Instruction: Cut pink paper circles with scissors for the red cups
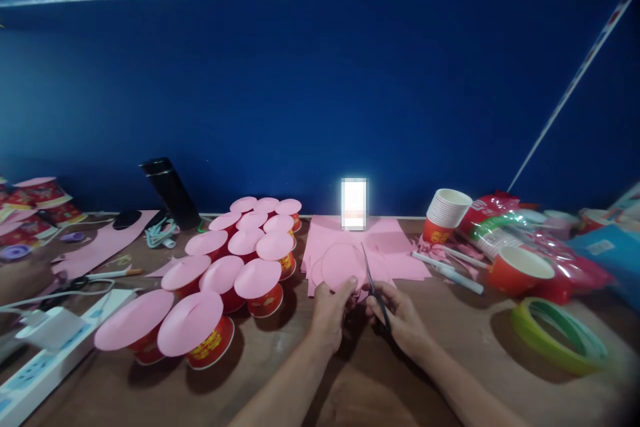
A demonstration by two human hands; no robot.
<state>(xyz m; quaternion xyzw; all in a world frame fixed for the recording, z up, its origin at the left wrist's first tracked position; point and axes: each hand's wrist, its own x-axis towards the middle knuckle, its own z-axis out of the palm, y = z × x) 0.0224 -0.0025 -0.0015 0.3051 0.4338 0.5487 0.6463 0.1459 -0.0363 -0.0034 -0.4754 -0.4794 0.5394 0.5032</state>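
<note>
Pinched in my left hand (333,310) is a pink paper piece (343,268) with a drawn circle outline on it. My right hand (395,317) has its fingers through the handles of dark scissors (379,303), whose blades point up and away along the right side of that paper. Beneath and behind lies a stack of pink paper sheets (400,253). On my left stand several red paper cups (213,347), each topped with a pink paper disc (190,323).
At the right are stacked paper cups (447,210), white pens (455,273), a single cup (520,270), a tape roll (560,337) and red plastic packaging (560,260). A power strip (65,353), black bottle (170,190) and another person's hand (25,283) are at the left. A bright phone-like screen (354,203) stands behind the sheets.
</note>
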